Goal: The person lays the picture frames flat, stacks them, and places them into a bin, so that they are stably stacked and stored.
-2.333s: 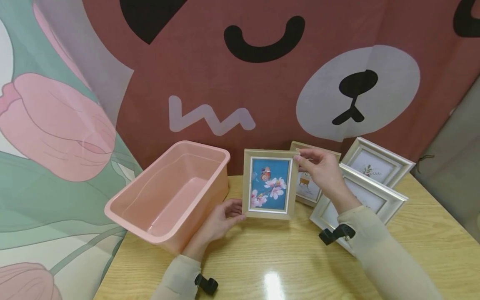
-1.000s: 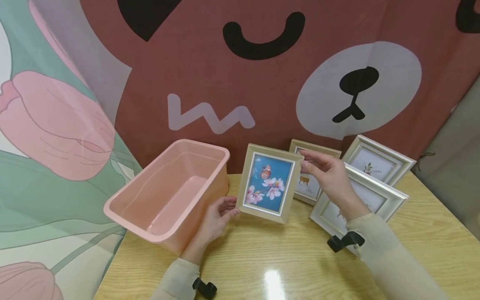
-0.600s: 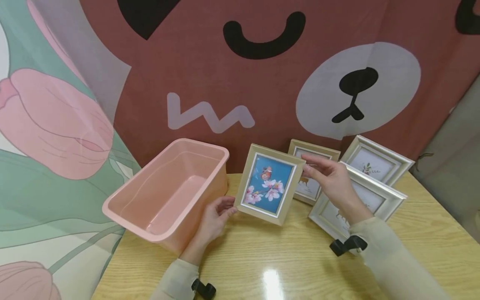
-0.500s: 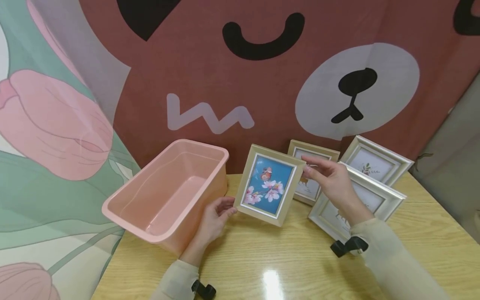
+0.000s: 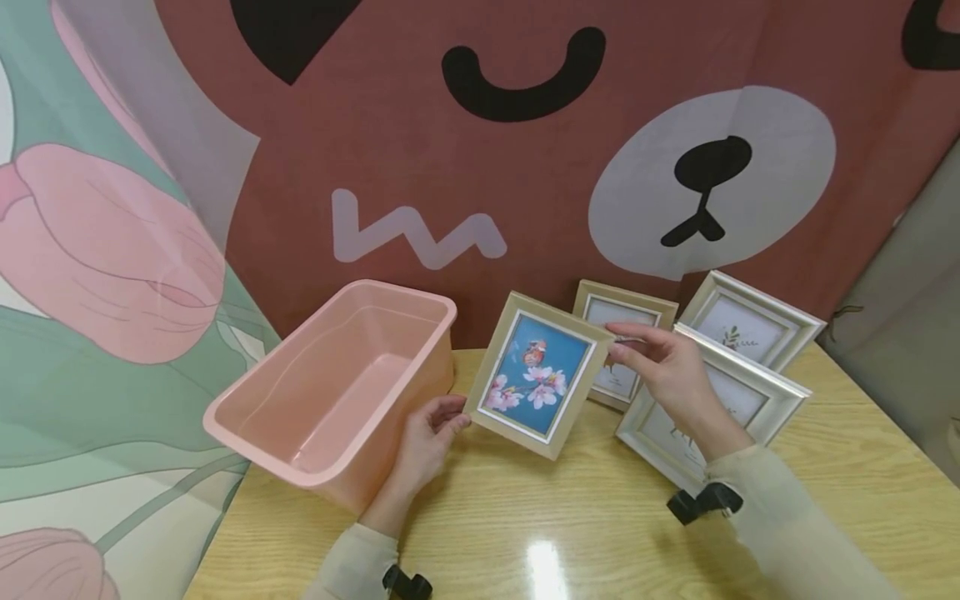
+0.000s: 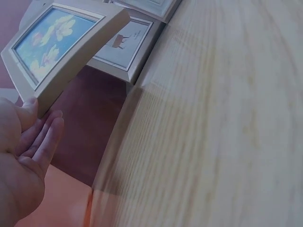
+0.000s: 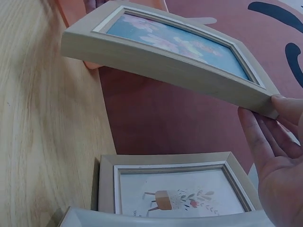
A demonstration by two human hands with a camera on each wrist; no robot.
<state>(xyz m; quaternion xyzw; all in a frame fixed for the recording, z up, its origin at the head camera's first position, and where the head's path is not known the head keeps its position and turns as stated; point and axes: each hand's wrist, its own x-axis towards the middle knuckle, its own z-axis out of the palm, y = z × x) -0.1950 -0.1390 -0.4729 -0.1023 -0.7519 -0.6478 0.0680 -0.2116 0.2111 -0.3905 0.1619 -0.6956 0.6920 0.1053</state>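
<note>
A beige picture frame (image 5: 536,379) with a silver inner edge holds a blue picture of a bird and pink-white blossoms. It is held up above the table, tilted so its upper side leans right. My left hand (image 5: 426,437) pinches its lower left corner; in the left wrist view the thumb lies on the front and the fingers behind. The opposite upper right corner is pinched between thumb and fingers of my right hand (image 5: 675,379). The right wrist view shows the long beige side of the held frame (image 7: 165,78) above another frame.
A pink plastic bin (image 5: 427,379) stands at the left, close beside my left arm. Behind my right hand stands a second beige frame (image 5: 628,298), partly hidden. Two silver frames (image 5: 750,365) overlap to its right on the wooden table (image 5: 570,517). A printed cloth (image 5: 412,150) hangs behind.
From nearly upright, the held picture frame has turned clockwise in the head view. My right hand has moved right and slightly down with its corner; my left has shifted slightly left.
</note>
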